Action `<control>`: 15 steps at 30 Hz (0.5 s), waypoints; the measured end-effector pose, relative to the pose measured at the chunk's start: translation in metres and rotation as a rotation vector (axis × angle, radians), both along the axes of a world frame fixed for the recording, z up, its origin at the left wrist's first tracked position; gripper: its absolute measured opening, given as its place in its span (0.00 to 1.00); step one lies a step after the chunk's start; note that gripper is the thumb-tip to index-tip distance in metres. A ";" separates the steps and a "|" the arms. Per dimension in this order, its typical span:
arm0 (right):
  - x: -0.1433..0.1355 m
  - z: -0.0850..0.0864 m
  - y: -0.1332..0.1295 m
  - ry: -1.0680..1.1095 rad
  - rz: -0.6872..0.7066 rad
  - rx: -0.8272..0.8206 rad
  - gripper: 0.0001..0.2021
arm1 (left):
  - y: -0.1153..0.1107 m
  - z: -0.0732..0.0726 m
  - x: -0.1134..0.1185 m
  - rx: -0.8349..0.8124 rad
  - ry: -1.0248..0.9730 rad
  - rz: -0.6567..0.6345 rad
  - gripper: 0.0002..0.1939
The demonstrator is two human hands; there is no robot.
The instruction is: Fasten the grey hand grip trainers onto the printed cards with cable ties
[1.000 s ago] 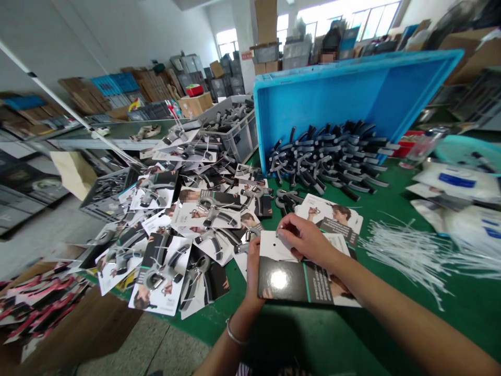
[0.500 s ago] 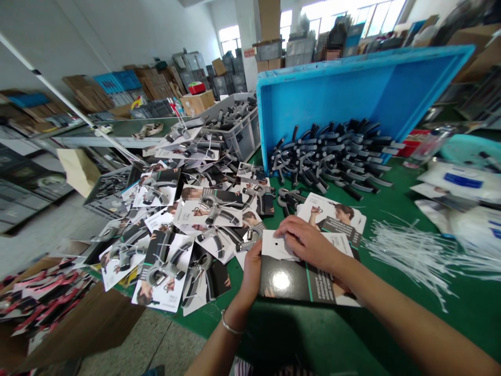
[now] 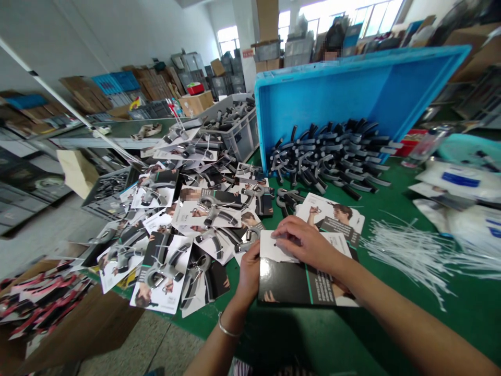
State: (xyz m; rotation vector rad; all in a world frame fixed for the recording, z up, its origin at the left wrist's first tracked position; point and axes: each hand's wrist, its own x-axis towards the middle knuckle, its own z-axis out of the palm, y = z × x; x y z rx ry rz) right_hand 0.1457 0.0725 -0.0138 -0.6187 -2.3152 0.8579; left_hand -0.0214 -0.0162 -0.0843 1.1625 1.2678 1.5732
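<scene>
A stack of printed backing cards (image 3: 285,282), black and white with a green stripe, lies at the table's front edge. My left hand (image 3: 249,266) is closed round the stack's left edge, its thumb near the upper corner. My right hand (image 3: 309,243) rests palm down over the white upper part of the top card. Its fingers are bent together beside a small punched hole; anything between the fingertips is hidden. Behind it lies another pile of cards (image 3: 344,224). Loose hand grippers (image 3: 288,199) with grey and black handles lie just beyond.
Carded hand grippers (image 3: 211,206) are heaped to the left. A tilted blue crate (image 3: 352,89) spills more hand grippers at the back. White cable ties (image 3: 407,256) and plastic bags (image 3: 450,177) lie right. A cardboard box (image 3: 78,334) stands low left. Beyond the crate is a person (image 3: 332,44).
My right hand has shifted slightly left over the card, and its fingertips now partly cover the hole. My left hand still holds the stack's edge. The view has moved slightly.
</scene>
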 end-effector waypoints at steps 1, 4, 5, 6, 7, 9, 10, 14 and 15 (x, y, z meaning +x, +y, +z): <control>0.000 -0.001 0.000 0.006 0.000 0.004 0.07 | -0.002 0.000 0.000 0.002 -0.008 0.000 0.09; 0.000 -0.002 0.001 -0.001 0.003 0.002 0.06 | -0.006 0.000 0.000 -0.016 -0.029 -0.006 0.07; 0.000 -0.002 0.001 -0.004 0.003 -0.001 0.06 | -0.006 0.001 0.000 -0.037 -0.040 -0.007 0.06; 0.000 -0.002 0.001 -0.008 0.005 -0.004 0.06 | -0.006 0.002 0.001 -0.067 -0.060 -0.006 0.06; 0.000 -0.002 0.001 -0.013 0.011 -0.006 0.06 | -0.005 0.003 0.002 -0.099 -0.091 0.001 0.07; 0.000 -0.001 0.000 -0.018 0.020 0.004 0.07 | -0.001 0.006 0.004 -0.151 -0.181 0.025 0.13; 0.000 0.000 -0.001 -0.023 0.022 0.020 0.07 | 0.001 0.008 0.005 -0.163 -0.233 0.036 0.17; -0.001 0.002 -0.004 -0.036 0.031 0.110 0.03 | 0.001 0.016 0.004 -0.176 -0.357 -0.011 0.27; -0.001 0.002 -0.005 -0.039 0.036 0.120 0.03 | -0.001 0.017 0.002 -0.185 -0.366 -0.028 0.26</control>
